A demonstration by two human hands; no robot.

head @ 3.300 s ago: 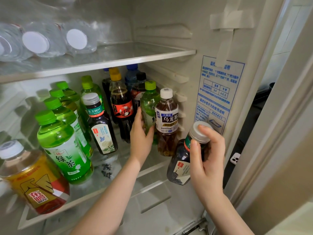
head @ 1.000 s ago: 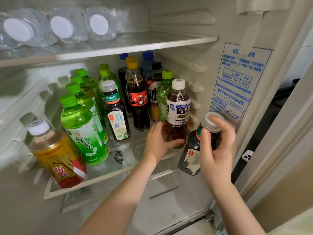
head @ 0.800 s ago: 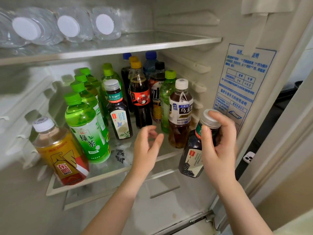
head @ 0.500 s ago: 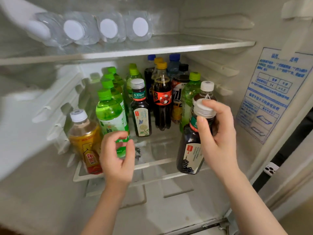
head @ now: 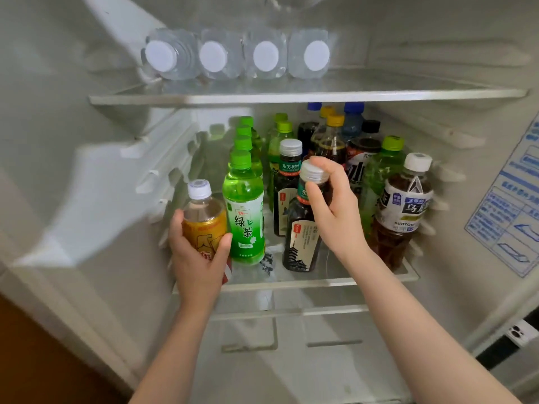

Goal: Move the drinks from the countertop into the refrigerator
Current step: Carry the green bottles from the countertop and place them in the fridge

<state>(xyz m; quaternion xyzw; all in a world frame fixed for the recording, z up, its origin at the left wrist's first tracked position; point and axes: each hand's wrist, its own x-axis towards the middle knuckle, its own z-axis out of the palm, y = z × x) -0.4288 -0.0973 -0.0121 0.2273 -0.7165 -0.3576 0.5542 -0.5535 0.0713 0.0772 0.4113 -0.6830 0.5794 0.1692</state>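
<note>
Dark grey-capped plastic tea bottle [head: 300,243] at clear fridge shelf [head: 320,282] front, right hand [head: 331,208] fingers [head: 316,199] curled round its neck; left hand [head: 198,260] grips yellow-labelled bottle [head: 204,225]

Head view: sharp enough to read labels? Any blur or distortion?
Head view: centre sharp, label legible on the green plastic tea bottle; the white left fridge wall, splayed by the wide angle, and the blue printed sheet smear at the edges.

Dark tea bottle [head: 300,237], grey cap, pagoda label: near upright at glass shelf [head: 335,282] front, neck in right hand [head: 332,211]. Yellow-labelled bottle [head: 204,220], white cap: upright front left, in left hand [head: 198,258].
</note>
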